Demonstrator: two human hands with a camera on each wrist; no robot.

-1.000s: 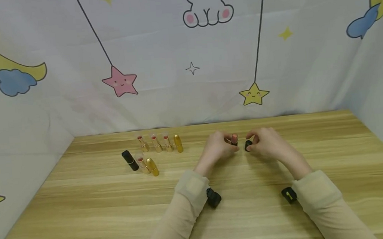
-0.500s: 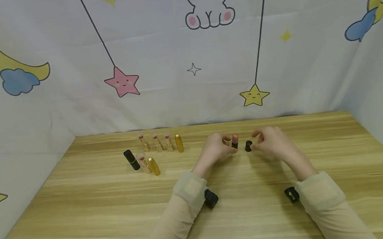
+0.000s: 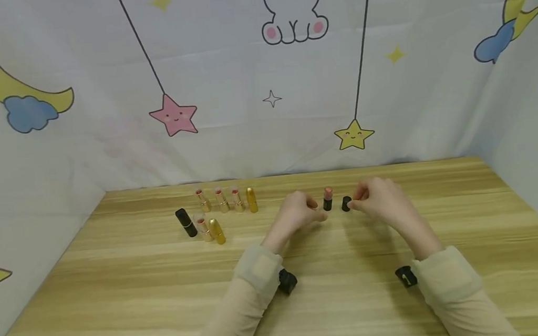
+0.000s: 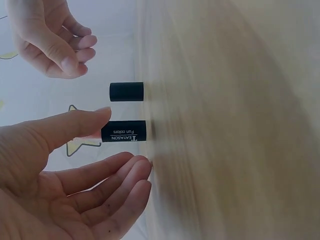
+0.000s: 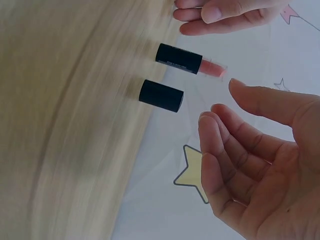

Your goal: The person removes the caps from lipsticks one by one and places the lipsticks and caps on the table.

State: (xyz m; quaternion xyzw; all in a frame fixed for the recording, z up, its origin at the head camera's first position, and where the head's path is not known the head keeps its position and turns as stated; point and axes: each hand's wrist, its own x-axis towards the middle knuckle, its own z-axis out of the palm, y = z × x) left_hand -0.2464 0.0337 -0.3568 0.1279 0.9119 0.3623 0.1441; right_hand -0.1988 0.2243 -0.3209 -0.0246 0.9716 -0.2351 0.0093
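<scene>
A lipstick [image 3: 328, 199] with a black base and a pinkish bullet stands upright on the table; its printed label [image 4: 123, 131] faces the left wrist camera. Just to its right stands a short black cap [image 3: 346, 203], apart from it. My left hand [image 3: 297, 211] is left of the lipstick, thumb and fingers spread and holding nothing. To the right of the cap hovers my right hand [image 3: 379, 200]; in the right wrist view this hand [image 5: 255, 165] has loosely bent fingers and a gap between them and the cap [image 5: 161, 95].
Further left stand several lipsticks with clear tops [image 3: 222, 200], two gold bullet-shaped tubes [image 3: 251, 200] and a black tube [image 3: 186, 223]. A white cloth [image 3: 229, 139] with cartoon prints hangs behind the wooden table [image 3: 165, 297].
My left hand has let go of the lipstick and drawn back left. My right hand has released the black cap and moved slightly off it. Both pieces now stand on their own.
</scene>
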